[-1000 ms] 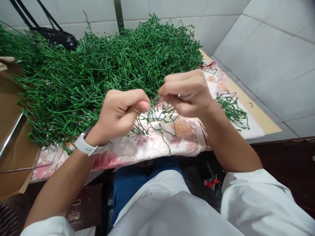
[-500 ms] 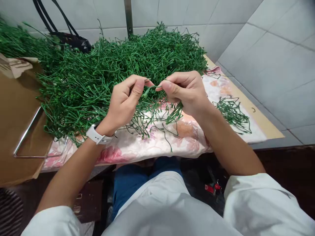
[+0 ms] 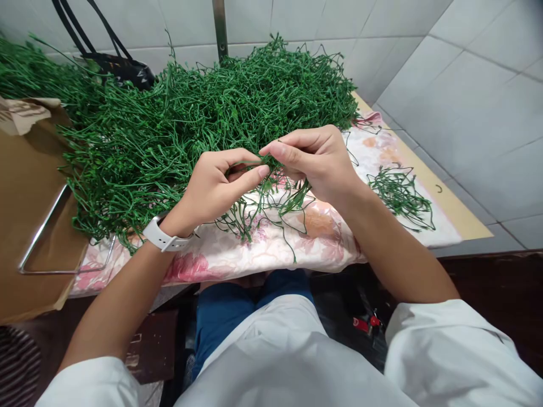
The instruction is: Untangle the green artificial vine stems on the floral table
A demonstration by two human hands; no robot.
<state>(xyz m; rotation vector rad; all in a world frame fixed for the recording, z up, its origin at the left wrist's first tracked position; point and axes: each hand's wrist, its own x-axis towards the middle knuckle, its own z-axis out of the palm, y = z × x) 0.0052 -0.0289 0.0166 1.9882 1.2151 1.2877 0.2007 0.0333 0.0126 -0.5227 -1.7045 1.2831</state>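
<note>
Thin green stems with small knobbed tips, looking like plastic flower stems, form a large pile (image 3: 237, 96) beyond my hands. My right hand (image 3: 324, 164) pinches a green stem between thumb and forefinger. A small bunch of stems (image 3: 297, 196) hangs below its curled fingers. My left hand (image 3: 216, 183), wearing a white-strapped watch (image 3: 167, 234), meets it from the other side, thumb and forefinger closed about a stem near the right fingertips. Where exactly the stem runs between the fingers is partly hidden. Loose stems (image 3: 241, 223) lie on the floral cloth (image 3: 326, 249) beneath both hands.
A separate small heap of stems (image 3: 401, 195) lies on the cloth to the right. At left stand a brown paper bag (image 3: 38, 186) and a bent metal wire frame (image 3: 40, 232). Behind the pile, a black bag (image 3: 133, 73) rests near the tiled wall (image 3: 297, 20).
My left hand has turned, its thumb now stretched toward the right hand and slightly lower. The right hand has shifted a little left, bringing the fingertips closer together.
</note>
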